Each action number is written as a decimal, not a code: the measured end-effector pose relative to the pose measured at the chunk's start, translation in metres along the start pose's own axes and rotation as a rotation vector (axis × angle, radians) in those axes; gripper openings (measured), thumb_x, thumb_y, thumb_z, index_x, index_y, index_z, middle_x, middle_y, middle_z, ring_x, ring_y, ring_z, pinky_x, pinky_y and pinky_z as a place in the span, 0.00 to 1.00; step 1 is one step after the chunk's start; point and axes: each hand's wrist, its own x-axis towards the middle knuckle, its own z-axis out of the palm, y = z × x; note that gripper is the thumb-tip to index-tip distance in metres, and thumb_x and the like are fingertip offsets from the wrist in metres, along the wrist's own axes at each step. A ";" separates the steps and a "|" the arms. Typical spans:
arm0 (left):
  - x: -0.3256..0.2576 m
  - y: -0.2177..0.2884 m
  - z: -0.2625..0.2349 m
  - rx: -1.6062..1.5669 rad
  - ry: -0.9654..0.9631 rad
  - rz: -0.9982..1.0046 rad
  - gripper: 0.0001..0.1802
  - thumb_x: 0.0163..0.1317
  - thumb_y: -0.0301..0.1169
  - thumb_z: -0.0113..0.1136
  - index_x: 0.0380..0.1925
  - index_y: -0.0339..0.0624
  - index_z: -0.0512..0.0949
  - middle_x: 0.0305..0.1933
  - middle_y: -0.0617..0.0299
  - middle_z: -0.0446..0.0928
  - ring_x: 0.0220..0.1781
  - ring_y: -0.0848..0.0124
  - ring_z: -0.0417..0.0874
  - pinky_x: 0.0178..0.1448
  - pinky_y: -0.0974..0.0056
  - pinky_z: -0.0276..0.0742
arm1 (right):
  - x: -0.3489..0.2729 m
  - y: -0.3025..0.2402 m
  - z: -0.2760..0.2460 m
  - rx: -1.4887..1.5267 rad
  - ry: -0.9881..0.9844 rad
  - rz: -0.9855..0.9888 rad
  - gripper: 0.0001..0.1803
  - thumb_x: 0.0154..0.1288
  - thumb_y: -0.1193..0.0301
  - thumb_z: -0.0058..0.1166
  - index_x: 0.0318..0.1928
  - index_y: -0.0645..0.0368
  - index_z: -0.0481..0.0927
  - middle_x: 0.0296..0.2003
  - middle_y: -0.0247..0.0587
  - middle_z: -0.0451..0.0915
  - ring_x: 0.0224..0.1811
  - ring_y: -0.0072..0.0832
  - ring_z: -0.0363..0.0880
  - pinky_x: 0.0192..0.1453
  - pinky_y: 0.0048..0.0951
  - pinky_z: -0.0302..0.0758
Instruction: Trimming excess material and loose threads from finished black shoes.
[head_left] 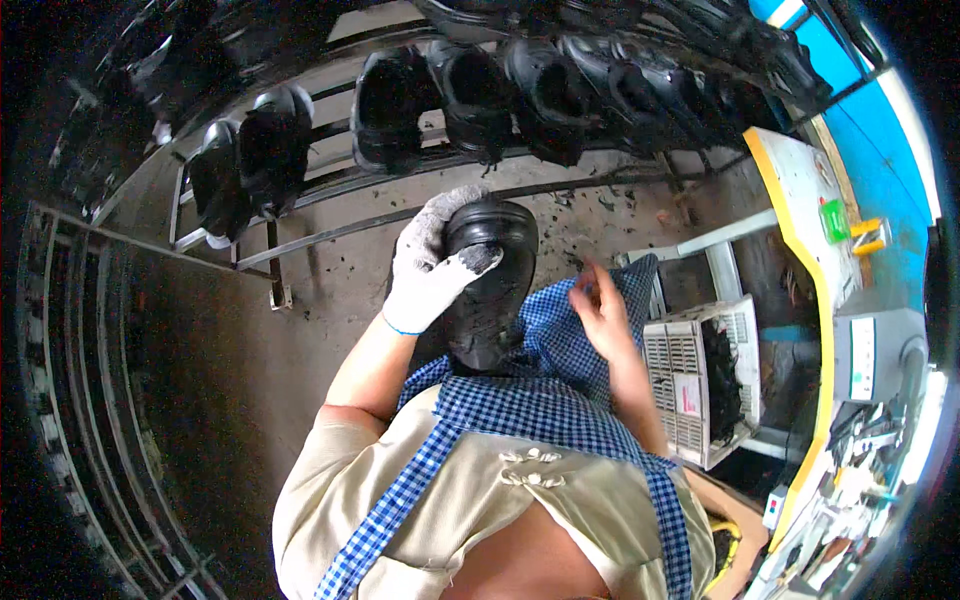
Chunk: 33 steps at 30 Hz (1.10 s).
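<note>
Two hands work over a blue-checked apron: the left hand (432,262), in a soiled white knit glove, grips a glossy black rubber shoe (487,285) by its toe, held upright above the lap. The bare right hand (600,305) hovers just beside it, fingers loosely curled; whether it pinches anything I cannot tell. More black shoes hang on a metal rack (330,185) beyond.

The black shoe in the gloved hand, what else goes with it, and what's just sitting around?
Being used:
black shoe, held upright by the gloved left hand
bare right hand, raised beside the shoe; I can't tell if it pinches anything
checked apron under the shoe

Just lying about:
shoes on the rack
white crate
workbench
</note>
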 end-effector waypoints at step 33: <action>-0.013 -0.005 0.017 -0.073 -0.198 -0.159 0.30 0.49 0.35 0.68 0.51 0.34 0.71 0.46 0.56 0.77 0.50 0.69 0.76 0.57 0.65 0.70 | 0.038 -0.163 -0.057 -0.504 -0.244 -0.662 0.20 0.54 0.77 0.56 0.49 0.46 0.81 0.27 0.38 0.73 0.21 0.33 0.74 0.24 0.32 0.71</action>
